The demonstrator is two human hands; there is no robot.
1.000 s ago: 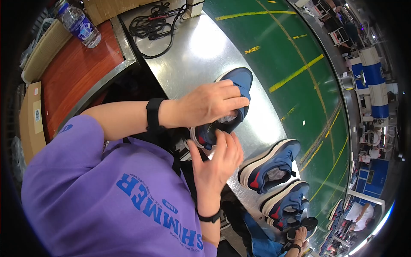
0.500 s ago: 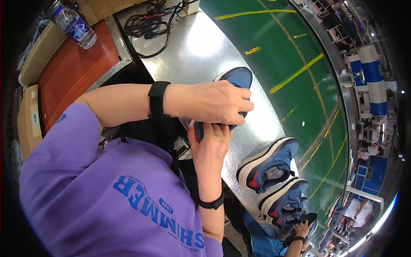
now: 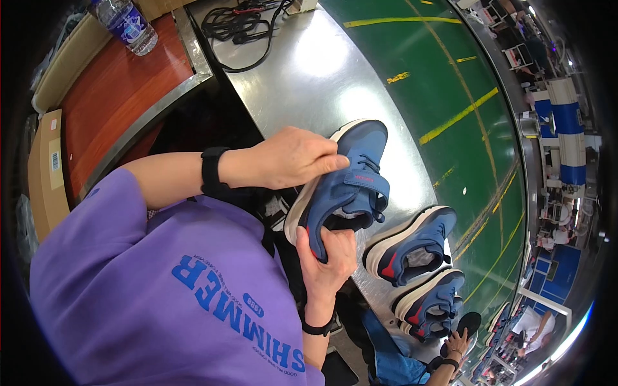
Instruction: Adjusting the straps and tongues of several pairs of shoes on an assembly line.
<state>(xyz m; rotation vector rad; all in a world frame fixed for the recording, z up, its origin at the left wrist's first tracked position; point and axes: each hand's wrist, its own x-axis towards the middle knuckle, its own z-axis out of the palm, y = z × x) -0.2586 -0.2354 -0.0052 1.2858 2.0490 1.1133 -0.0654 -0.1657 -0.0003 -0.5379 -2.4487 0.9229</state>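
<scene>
Holding a blue shoe (image 3: 341, 186) over the near edge of a shiny metal table (image 3: 309, 83), left hand (image 3: 290, 157) gripping the side near the strap, right hand (image 3: 325, 257) cupping the heel from below. Lying just to the right on the table, two more blue shoes (image 3: 412, 248), one (image 3: 431, 302) nearer than the other. Sitting far left on a red-brown bench (image 3: 109, 96), a water bottle (image 3: 125, 24); trailing across the far table end, black cables (image 3: 241, 29).

Left hand (image 3: 293, 157): now grips the blue shoe's (image 3: 344, 186) side near the strap instead of covering its top.
Blue shoe: opening and strap now uncovered.
Right hand (image 3: 325, 260): now cups the heel.
</scene>
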